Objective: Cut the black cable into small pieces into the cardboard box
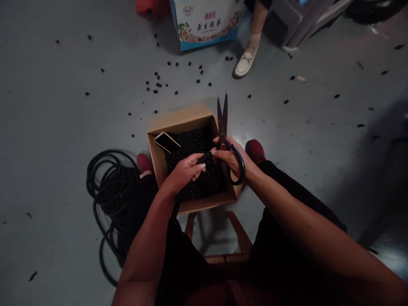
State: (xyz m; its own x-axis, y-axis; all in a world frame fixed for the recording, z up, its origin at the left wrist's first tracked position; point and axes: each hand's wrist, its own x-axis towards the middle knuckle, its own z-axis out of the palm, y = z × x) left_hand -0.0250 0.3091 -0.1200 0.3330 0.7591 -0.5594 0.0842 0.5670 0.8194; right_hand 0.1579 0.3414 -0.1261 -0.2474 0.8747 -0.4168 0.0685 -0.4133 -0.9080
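Pinching black tube in L hand over carton of black bits. Clasping spread scissors in R hand, just beside tube tip; can't tell if touching. Looks like lining-up stage, prob. calls for turning scissors to tube.

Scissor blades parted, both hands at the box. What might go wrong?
1. The right hand holds the scissors, blades parted, near the left hand and its black tube; a slip might cause a cut.
2. The phone-like slab is in the box with the black pieces; it might get buried.
3. Black bits dot the floor; they could roll underfoot.
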